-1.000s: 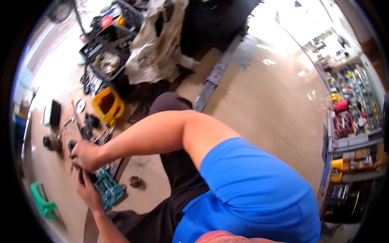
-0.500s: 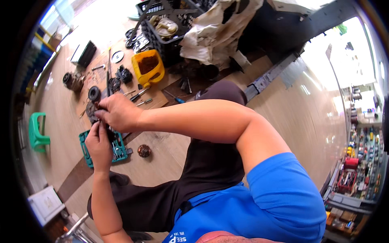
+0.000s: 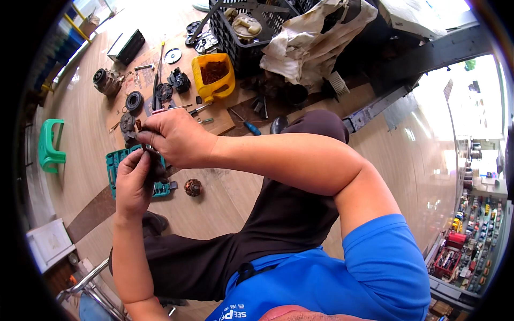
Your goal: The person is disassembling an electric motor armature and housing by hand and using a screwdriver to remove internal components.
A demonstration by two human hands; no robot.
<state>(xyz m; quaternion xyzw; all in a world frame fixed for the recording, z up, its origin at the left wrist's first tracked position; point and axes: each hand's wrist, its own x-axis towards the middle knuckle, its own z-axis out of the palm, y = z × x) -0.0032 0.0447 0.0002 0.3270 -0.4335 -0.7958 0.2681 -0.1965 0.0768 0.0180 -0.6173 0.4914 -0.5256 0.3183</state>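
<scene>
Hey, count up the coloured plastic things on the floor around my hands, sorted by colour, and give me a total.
Green: 1, the small green stool.
Teal: 1, the teal tool case lying under the left hand and right hand.
Yellow: 1, the cut-open yellow jug.
Black: 1, the black crate.
Total: 4

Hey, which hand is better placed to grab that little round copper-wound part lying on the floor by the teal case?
Probably the left hand: it is nearer the copper-wound part beside the teal case. The right hand sits higher. Both grip a small dark part.
</scene>
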